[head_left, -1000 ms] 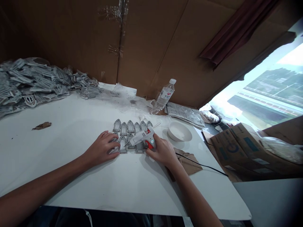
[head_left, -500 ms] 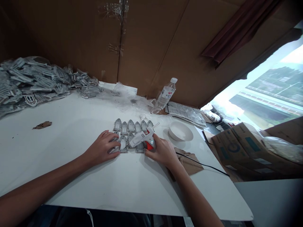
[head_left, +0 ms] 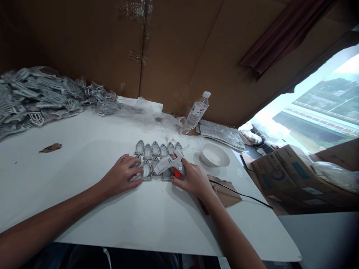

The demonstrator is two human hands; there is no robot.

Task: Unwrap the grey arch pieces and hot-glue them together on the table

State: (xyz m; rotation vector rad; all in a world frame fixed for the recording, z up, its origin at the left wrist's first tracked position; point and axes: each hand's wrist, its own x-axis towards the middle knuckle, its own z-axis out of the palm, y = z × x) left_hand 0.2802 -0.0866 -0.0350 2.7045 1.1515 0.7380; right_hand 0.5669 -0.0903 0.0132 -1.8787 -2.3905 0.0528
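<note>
Several grey arched pieces (head_left: 147, 151) lie in tight rows on the white tabletop (head_left: 70, 179). My right hand (head_left: 192, 178) is shut around the red grip of a white hot glue gun (head_left: 169, 163), whose nozzle points left and down among the pieces. My left hand (head_left: 120, 176) curls over a grey arched piece (head_left: 135, 170) at the left end of the lower row, partly hiding it. The glue gun covers part of the lower row.
A heap of grey pieces (head_left: 39, 99) fills the far left. A water bottle (head_left: 197, 111), white bowl (head_left: 214, 155), papers (head_left: 220, 134), a black cord (head_left: 239, 194) and brown paper (head_left: 224, 194) lie to the right. Cardboard walls stand behind the table, with cardboard boxes (head_left: 288, 175) at right.
The whole view has drifted slightly. My hands and the glue gun stay in about the same place over the grey pieces.
</note>
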